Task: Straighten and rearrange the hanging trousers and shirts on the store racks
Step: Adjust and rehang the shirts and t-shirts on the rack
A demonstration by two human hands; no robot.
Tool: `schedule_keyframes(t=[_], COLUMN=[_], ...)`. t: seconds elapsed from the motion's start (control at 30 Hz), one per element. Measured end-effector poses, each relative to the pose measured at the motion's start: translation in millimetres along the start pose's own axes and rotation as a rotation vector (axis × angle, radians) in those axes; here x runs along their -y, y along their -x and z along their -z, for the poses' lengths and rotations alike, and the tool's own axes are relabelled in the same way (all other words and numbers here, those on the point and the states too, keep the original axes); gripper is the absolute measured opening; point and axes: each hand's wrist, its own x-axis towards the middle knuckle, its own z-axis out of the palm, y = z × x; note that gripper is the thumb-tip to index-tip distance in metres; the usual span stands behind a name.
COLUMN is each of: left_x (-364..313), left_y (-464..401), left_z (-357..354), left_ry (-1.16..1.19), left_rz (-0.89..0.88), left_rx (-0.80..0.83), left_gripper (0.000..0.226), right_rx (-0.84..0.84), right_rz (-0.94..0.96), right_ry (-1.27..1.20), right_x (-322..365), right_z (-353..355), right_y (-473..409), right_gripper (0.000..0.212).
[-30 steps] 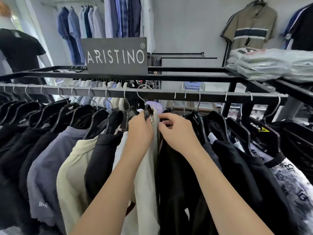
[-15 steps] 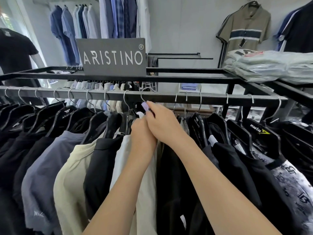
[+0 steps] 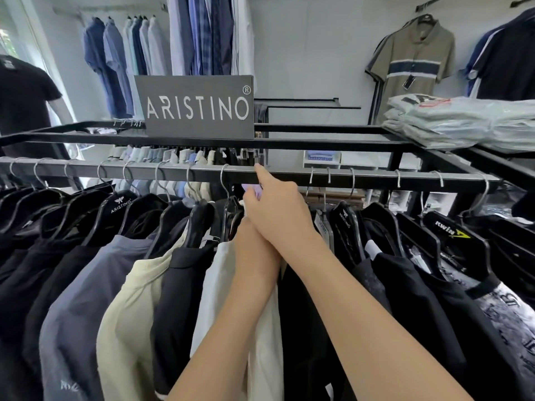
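My right hand [image 3: 279, 211] is reaching across my left hand [image 3: 254, 250], forefinger extended touching the grey metal rail [image 3: 144, 172], other fingers pinching something lilac. My left fingers are hidden, so I cannot tell their grip.

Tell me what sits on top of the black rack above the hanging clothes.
On the black rack's top frame stand a grey ARISTINO sign and, at right, a stack of folded bagged shirts. Whatever lies behind the sign is hidden.

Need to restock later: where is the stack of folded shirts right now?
In the head view the folded shirts lie on the right, on top of the black rack frame, below the olive striped polo hanging on the wall.
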Motion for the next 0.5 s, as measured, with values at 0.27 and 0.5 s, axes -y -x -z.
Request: schedule_keyframes(t=[0.27, 0.5], left_x=[29, 17], left_y=[-6, 37], left_z=[0, -10], left_ry=[-0.11, -0.052], left_rz=[-0.21, -0.278], left_rx=[-0.046, -0.294], left_gripper=[0.02, 0.038], right_rx=[0.062, -0.18], right_rz=[-0.025, -0.138], right_ry=[-0.089, 0.1], right_x=[-16, -91], right_z=[-5, 21], right_y=[28, 76], right_gripper=[0.053, 0.02])
